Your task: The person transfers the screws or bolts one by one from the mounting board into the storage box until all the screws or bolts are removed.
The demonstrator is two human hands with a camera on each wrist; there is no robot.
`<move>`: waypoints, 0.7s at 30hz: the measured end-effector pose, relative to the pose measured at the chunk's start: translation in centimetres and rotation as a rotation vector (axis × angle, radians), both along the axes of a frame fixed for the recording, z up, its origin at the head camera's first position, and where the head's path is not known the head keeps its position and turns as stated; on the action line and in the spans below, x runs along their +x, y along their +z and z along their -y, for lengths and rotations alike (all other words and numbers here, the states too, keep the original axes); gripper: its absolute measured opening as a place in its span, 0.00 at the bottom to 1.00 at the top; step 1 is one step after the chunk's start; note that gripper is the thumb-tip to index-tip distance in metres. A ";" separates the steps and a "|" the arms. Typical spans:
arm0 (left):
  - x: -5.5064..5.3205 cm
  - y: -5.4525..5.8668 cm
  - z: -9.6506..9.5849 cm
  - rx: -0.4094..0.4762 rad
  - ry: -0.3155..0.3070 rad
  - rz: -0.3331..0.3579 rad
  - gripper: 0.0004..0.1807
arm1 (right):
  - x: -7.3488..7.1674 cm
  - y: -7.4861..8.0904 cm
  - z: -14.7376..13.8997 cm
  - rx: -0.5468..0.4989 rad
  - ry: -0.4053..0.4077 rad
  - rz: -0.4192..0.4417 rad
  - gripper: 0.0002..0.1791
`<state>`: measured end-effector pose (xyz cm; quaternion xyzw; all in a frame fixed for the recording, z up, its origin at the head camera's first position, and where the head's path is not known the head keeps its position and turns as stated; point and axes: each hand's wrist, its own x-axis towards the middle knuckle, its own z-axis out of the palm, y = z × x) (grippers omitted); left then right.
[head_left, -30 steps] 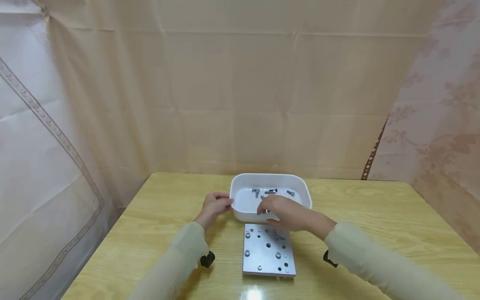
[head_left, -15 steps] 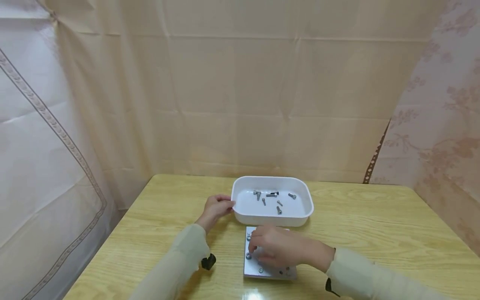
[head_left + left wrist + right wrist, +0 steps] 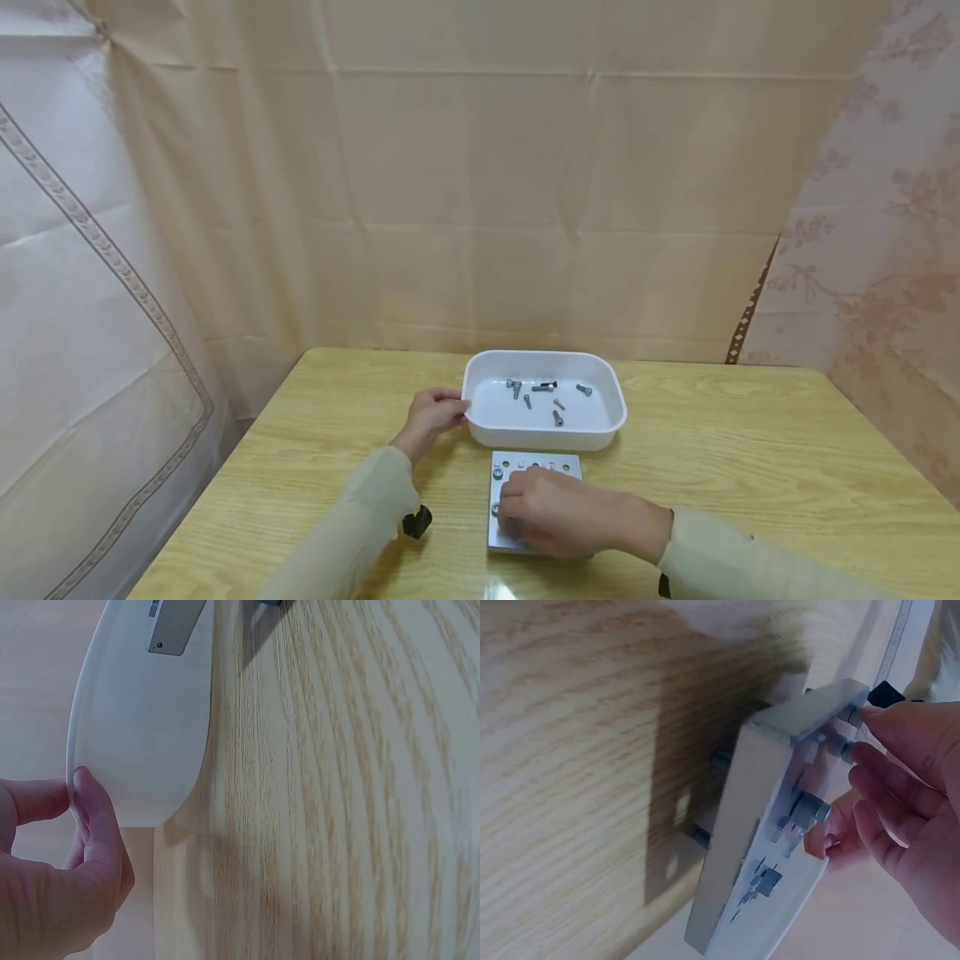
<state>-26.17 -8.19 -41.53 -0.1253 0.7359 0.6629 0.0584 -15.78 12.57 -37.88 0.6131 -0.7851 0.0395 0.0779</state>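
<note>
In the head view my left hand [image 3: 435,414] pinches the left rim of a white plastic tray [image 3: 543,437]. The left wrist view shows the thumb and fingers on either side of that rim. My right hand [image 3: 551,512] is over a silver metal plate [image 3: 506,542] in front of the tray. Seen from the right wrist, its curled fingers and thumb are at a small bolt [image 3: 843,748] in the plate, which they seem to pinch; the fingertips partly hide the contact. Other socket-head bolts [image 3: 808,811] stand in the plate, and shafts show below it.
Several loose bolts [image 3: 558,419] lie scattered in the tray. Both things rest on a wood-grain table [image 3: 712,450]. A beige cloth [image 3: 465,208] hangs behind the table's far edge, with patterned cloths at the sides.
My right hand has come from the tray toward me, over the plate, and has settled lower on its near part. The left hand has kept its grip on the tray's rim.
</note>
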 end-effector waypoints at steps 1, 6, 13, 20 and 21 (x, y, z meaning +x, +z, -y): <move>0.0 0.0 0.0 0.000 0.000 0.000 0.14 | 0.1 0.0 0.0 -0.002 0.005 -0.004 0.08; 0.0 0.0 0.0 -0.002 -0.002 -0.001 0.14 | 0.6 -0.2 -0.2 0.016 -0.010 0.039 0.06; -0.1 -0.1 0.0 -0.025 -0.005 0.018 0.15 | 0.9 -0.7 -0.3 -0.014 -0.017 -0.014 0.06; 0.0 0.0 0.1 -0.031 -0.005 0.028 0.15 | 1.0 -0.8 -0.3 -0.008 -0.027 -0.021 0.05; 0.0 0.0 0.1 -0.030 -0.006 0.022 0.16 | 1.0 -0.8 -0.3 -0.009 -0.024 -0.022 0.05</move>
